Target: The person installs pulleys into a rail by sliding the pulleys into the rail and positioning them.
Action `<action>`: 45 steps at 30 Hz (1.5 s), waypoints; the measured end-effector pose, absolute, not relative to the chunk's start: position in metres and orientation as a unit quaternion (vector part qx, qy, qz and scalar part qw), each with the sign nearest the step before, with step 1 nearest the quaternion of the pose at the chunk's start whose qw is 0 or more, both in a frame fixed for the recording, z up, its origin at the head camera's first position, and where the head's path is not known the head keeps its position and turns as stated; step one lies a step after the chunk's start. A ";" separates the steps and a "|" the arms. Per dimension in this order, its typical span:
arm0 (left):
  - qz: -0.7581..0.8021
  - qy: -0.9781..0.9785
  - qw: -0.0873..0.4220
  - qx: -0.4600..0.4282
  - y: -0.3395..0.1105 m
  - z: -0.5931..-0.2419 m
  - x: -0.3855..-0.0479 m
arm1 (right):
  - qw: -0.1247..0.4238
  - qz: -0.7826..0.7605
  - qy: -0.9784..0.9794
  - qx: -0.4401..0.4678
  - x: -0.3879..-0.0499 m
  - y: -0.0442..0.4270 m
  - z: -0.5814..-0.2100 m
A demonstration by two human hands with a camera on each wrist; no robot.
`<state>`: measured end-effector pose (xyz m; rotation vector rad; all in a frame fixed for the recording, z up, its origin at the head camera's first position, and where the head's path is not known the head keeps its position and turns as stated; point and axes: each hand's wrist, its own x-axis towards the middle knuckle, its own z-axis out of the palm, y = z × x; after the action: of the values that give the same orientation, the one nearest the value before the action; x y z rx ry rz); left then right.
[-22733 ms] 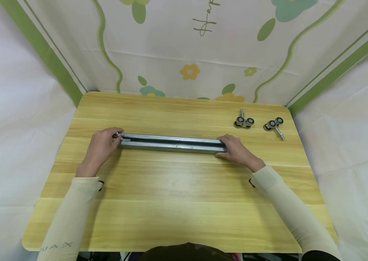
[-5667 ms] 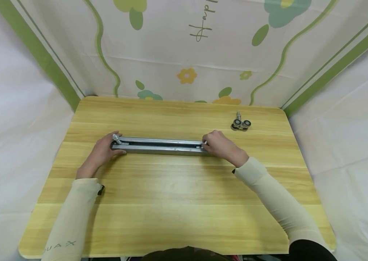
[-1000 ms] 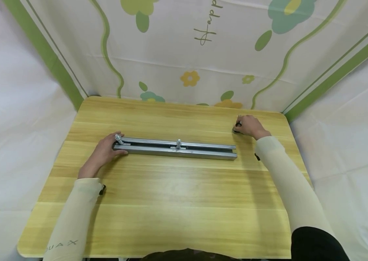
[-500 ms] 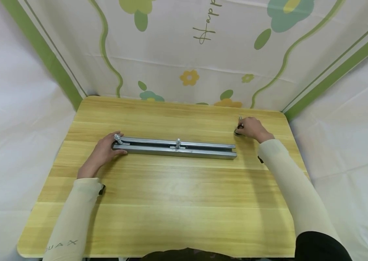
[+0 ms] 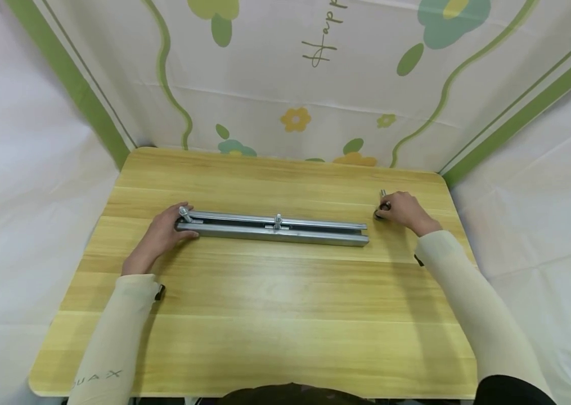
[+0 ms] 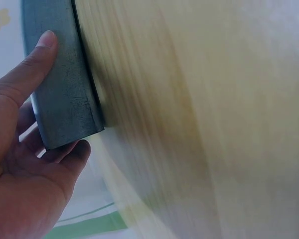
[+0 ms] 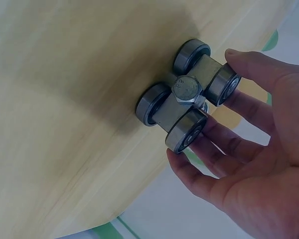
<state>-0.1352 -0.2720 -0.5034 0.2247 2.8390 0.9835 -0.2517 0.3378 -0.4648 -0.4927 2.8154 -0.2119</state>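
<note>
A steel C-channel rail [image 5: 315, 238] lies across the table with its slot facing up. My left hand [image 5: 160, 235] holds its left end, the thumb along the near wall, as the left wrist view shows on the rail [image 6: 65, 84]. Two roller trolleys sit in the slot: one bolt [image 5: 184, 214] stands tilted at the left end, another bolt [image 5: 278, 221] upright near the middle. Right of the rail's open end, my right hand [image 5: 408, 211] grips a third trolley [image 7: 188, 90]. That trolley has several bearing wheels and a hex bolt head facing the camera.
The wood-grain table [image 5: 265, 315] has rounded corners and extends in front of and behind the rail. A flower-patterned cloth [image 5: 244, 101] hangs behind its back edge, and white cloth [image 5: 543, 225] stands on both sides.
Since the oldest frame, two trolleys have left the tabletop. One now sits mid-rail; my right hand has the other and has just moved it right and nearer. My left hand keeps the rail's end.
</note>
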 end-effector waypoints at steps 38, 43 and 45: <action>0.325 0.940 0.066 0.075 -0.276 -0.505 -0.136 | 0.221 -0.121 0.962 -0.100 -0.284 0.360 -0.459; 0.324 0.941 0.059 0.081 -0.273 -0.505 -0.136 | 0.230 -0.130 0.961 -0.085 -0.287 0.361 -0.467; 0.325 0.940 0.061 0.080 -0.273 -0.505 -0.137 | 0.228 -0.126 0.962 -0.080 -0.287 0.361 -0.470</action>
<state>-0.1365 -0.2728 -0.5052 0.2416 2.8446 0.9845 -0.2867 0.3612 -0.4701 -0.2206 2.6494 -0.3475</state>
